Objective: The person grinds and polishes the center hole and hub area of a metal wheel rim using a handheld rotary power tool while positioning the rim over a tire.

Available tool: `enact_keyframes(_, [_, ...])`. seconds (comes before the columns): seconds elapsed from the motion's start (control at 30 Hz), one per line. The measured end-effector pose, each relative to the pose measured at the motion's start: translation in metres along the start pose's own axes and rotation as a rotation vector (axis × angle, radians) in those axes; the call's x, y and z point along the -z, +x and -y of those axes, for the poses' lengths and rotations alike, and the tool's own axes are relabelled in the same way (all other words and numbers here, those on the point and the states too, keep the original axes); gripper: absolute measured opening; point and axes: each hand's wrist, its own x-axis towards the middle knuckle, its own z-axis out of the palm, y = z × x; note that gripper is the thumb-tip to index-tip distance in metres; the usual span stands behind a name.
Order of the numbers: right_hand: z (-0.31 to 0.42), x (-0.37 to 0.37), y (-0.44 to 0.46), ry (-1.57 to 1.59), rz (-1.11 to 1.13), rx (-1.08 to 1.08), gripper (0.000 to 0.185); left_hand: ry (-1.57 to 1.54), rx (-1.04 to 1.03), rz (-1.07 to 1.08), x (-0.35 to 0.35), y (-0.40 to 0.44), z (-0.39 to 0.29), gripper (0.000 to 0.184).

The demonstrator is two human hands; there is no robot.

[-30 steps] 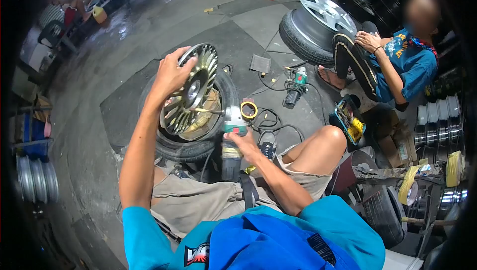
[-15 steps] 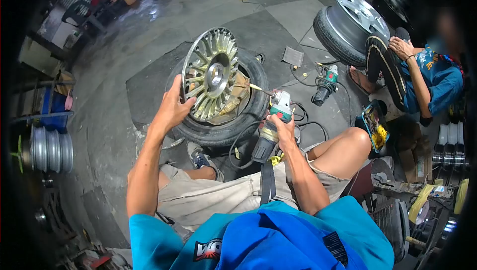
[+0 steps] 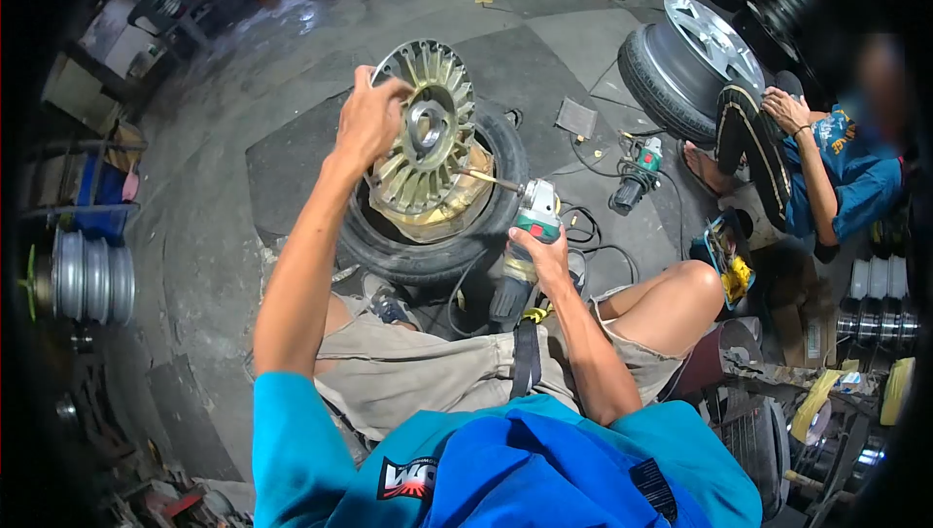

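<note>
From the head view, your left hand (image 3: 371,120) grips the spoked wheel disc (image 3: 442,112) by its far left edge, fingers curled over it, the disc tilted above the tyre (image 3: 413,268) and the brown wrapping (image 3: 457,205) inside. Your right hand (image 3: 547,254) is closed around power tool 1 (image 3: 537,205), near and right of the disc; its shaft (image 3: 494,179) points left at the disc, contact unclear. Power tool 2 (image 3: 637,176) lies farther right, near a seated co-worker (image 3: 855,173).
</note>
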Motion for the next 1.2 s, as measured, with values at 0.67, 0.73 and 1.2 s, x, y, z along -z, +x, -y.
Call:
enact_keyframes(0.67, [0.032,-0.049,0.025,-0.363,-0.191,0.326,0.089,-0.326,-0.071,-0.202,0.004,0.007,-0.012,0.051])
enact_keyframes(0.73, [0.032,-0.050,0.028,-0.375,-0.204,0.313,0.088,-0.336,-0.083,-0.206,0.004,0.007,-0.010,0.051])
enact_keyframes(1.2, [-0.003,-0.046,0.027,-0.285,-0.209,0.311,0.088,-0.421,-0.073,-0.111,0.003,0.006,-0.019,0.054])
